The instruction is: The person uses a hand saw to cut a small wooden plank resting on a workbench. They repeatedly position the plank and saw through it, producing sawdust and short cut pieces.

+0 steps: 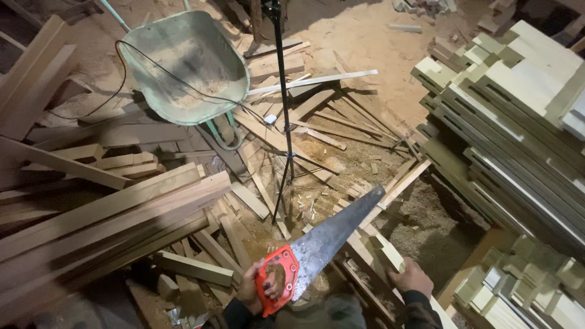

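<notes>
A hand saw (323, 240) with an orange-red handle points up and to the right over scattered offcuts. The left hand (255, 286) is closed around its handle. The right hand (412, 277) lies flat, fingers loosely spread, on a pale wood piece (387, 253) beside the blade. A green wheelbarrow (183, 67) sits well beyond.

Handsaw (323, 244): we're seeing a bright orange-red handle w/ black edging & a dull grey blade, speckled w/ dust. Wheelbarrow (186, 67): pale green tub, showing tan sawdust inside, green frame tubes. Tripod stand (282, 91) & cable (125, 73): black. Loose planks (116, 207): showing light tan to reddish brown, straight grain. Stacked boards (518, 109): looking pale cream-yellow w/ dark gaps betw. layers. Sawdust floor (359, 42): glowing sandy orange. Sleeves: dark.
</notes>
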